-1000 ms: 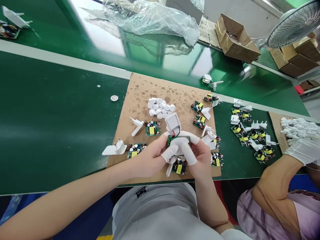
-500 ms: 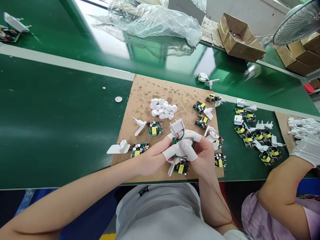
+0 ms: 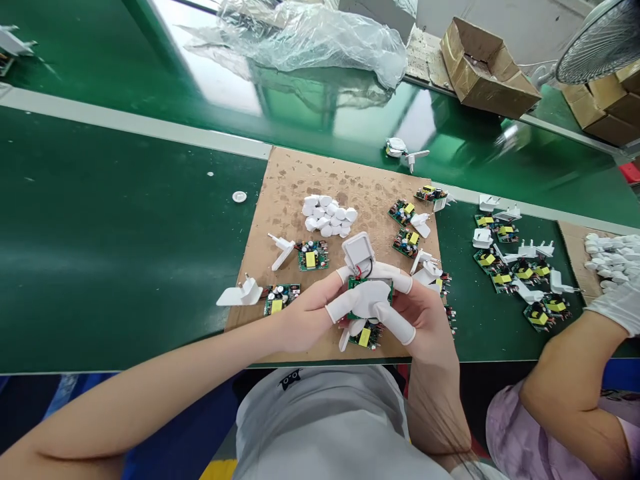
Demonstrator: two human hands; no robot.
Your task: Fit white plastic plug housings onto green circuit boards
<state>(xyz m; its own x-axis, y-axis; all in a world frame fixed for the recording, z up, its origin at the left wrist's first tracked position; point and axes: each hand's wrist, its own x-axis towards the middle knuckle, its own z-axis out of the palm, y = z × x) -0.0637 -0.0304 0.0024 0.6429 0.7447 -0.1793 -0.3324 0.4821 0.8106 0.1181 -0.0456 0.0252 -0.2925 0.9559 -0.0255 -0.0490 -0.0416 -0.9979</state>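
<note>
Between my two hands is a green circuit board, with a white plug housing joined to its far edge by red and black wires. My left hand grips the board from the left, its thumb and fingers in white finger cots. My right hand holds the right side, also in finger cots, thumb bent over the near edge. White covers much of the board's face; I cannot tell finger cot from any white piece there. Just below lies another circuit board with yellow and white parts, partly hidden by the hands.
A pile of small white rounded pieces sits on the cardboard sheet. Boards with plugs lie left and right. More boards are on the green table near a co-worker's gloved hand. Behind are plastic film and a carton.
My right hand has shifted slightly right and its thumb has moved to the board's near right side. The housing has tipped a little. The view has shifted slightly.
</note>
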